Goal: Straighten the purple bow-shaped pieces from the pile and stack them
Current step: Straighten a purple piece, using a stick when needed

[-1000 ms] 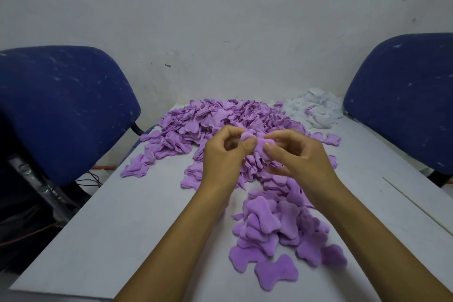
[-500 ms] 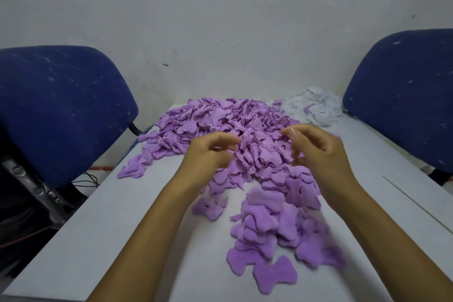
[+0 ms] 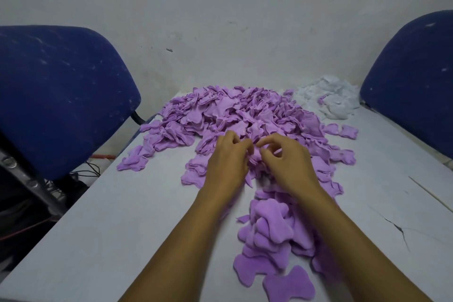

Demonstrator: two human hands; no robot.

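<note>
Both hands meet at the near edge of the purple pile (image 3: 235, 115). The left hand (image 3: 226, 164) has its fingers curled down into the pieces, and the right hand (image 3: 285, 163) curls its fingers and thumb close to it, almost touching; between them a bunched purple piece (image 3: 256, 154) is pinched, though how much of it each hand has is hard to tell. The pile spreads from the fingertips away to the far end of the bench (image 3: 110, 216). Nearer the person, below the right forearm, flattened pieces lie overlapped in a loose stack (image 3: 269, 235). A heap of white pieces (image 3: 331, 100) sits at the far right. A blue chair (image 3: 56, 95) stands on the left, another blue chair (image 3: 414, 78) on the right.
</note>
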